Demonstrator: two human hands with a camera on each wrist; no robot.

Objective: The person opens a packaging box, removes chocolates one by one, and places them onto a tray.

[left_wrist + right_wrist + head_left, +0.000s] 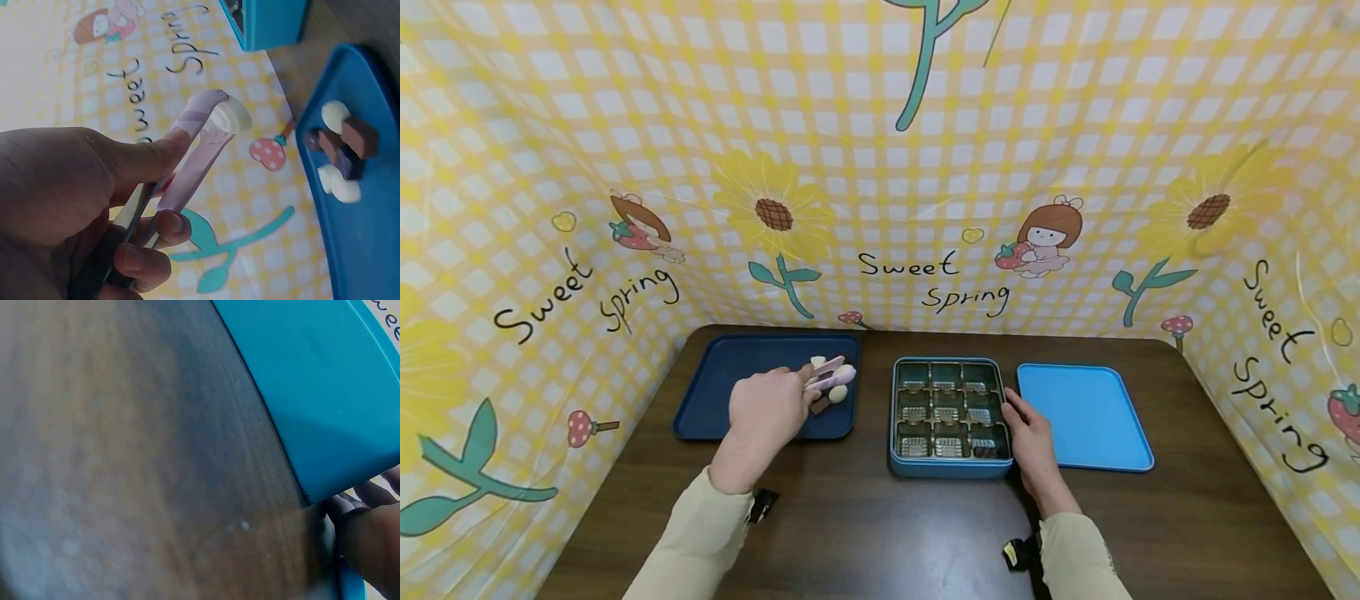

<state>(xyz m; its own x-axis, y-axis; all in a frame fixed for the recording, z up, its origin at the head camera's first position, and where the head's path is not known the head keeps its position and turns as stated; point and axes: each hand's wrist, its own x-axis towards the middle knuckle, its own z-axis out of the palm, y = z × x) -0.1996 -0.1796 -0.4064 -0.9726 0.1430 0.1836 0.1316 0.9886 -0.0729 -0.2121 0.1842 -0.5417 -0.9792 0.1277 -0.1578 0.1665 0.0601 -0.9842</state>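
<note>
My left hand grips a pair of tongs with pink tips above the right part of the dark blue tray. In the left wrist view a round white chocolate sits between the tong tips. Several brown, dark and white chocolates lie grouped on that tray. My right hand rests its fingers against the right side of a blue tin. Inside the tin is a clear plastic insert with several square compartments, with no chocolates seen in them. The tin's side partly covers the right fingertips.
A light blue lid lies flat on the brown table, right of the tin. Yellow checked cloth with printed flowers and lettering hangs behind and along both sides. The tin stands between tray and lid.
</note>
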